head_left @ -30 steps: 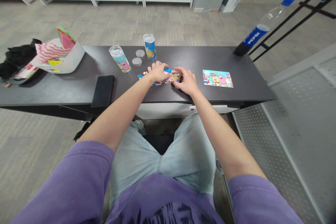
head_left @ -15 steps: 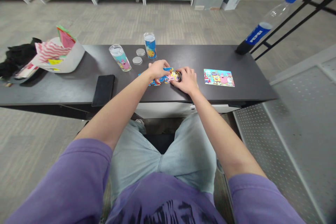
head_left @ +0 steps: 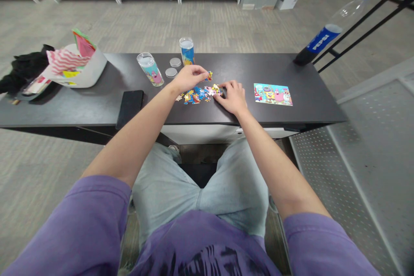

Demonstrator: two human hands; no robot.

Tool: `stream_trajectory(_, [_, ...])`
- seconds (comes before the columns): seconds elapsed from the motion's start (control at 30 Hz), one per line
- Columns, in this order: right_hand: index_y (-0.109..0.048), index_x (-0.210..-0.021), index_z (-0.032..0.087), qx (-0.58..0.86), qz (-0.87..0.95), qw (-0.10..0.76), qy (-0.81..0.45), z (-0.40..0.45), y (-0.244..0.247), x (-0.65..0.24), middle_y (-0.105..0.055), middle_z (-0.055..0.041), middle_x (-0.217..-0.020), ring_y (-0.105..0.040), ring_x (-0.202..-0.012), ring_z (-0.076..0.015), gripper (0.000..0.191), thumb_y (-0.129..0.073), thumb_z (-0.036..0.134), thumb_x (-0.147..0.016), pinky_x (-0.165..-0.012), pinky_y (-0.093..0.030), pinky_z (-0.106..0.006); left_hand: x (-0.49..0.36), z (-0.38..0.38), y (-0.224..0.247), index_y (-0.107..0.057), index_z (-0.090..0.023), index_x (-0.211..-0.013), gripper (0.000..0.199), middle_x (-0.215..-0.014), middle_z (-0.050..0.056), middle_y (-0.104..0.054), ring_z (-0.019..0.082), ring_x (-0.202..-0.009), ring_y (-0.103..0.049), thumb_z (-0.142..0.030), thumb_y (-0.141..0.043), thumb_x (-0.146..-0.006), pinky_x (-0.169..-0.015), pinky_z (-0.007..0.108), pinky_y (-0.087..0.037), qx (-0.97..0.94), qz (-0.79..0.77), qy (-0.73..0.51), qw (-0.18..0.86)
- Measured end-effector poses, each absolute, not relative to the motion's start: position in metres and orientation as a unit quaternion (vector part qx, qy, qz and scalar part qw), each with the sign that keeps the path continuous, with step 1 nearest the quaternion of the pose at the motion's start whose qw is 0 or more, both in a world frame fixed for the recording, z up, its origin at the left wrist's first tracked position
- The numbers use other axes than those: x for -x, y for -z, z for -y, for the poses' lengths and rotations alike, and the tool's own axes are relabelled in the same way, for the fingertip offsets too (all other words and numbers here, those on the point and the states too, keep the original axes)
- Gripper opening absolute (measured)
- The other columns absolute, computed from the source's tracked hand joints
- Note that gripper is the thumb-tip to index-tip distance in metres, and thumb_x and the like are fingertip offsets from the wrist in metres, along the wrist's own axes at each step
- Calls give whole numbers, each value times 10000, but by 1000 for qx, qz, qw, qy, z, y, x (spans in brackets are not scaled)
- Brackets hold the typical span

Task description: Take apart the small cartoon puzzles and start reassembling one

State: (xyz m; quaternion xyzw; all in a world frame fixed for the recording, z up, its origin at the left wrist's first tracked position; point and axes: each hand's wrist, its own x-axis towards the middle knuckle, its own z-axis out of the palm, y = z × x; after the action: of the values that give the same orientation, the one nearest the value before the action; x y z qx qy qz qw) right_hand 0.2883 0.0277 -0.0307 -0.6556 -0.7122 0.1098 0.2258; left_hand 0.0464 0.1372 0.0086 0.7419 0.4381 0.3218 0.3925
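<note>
A loose pile of small, bright jigsaw puzzle pieces lies on the dark desk in front of me. My left hand is over the pile's far side, its fingertips pinched on a few jigsaw pieces, blue and yellow. At the pile's right edge rests my right hand, thumb and fingers apart, touching the desk beside the pieces. A cartoon picture card lies flat to the right of that hand. Two clear cartoon-printed jars, a near one and a far one, stand beyond my left hand.
Two silvery lids, one behind the other, lie between the jars. A black phone rests near the front edge. At the left sits a white bin with cloths; at the far right corner stands a Pepsi bottle.
My left hand has lifted up and away from the pile, with a few jigsaw pieces in its fingers, uncovering more of the pile. The right hand has stayed almost in place.
</note>
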Motion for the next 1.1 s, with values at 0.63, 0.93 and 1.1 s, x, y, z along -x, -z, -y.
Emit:
stream_trajectory(0.63, [-826,-1420,308,586,709,318,-230,-34,38,-299,-949,-80,-1329,-842,-1102,-350,358,-825,365,-1067,-1160,-659,-522,-51,-104,4,-932,-291,-1204,360,-1457,93,-895,476,-1533,-744,-466,-1071,-922,-1402,665,-473,-799,-532,-135,247])
stream_trajectory(0.93, [-771,-1695,196,635,715,259,-139,-31,33,-291,-788,-248,-1733,-743,-1573,-478,613,-798,394,-1116,-1408,-577,-653,-45,-106,5,-824,-257,-1126,66,-1197,72,-948,267,-1106,-864,-241,-821,-1063,-1092,416,-675,-761,-501,-256,323])
stream_trajectory(1.1, [-813,-1714,181,651,718,211,-125,-31,29,-286,-694,-299,-1817,-630,-1683,-596,672,-866,536,-1147,-1427,-519,-787,-32,-105,0,-803,-238,-1124,130,-1201,82,-931,231,-1058,-845,-151,-822,-1029,-1044,368,-690,-739,-500,-302,334])
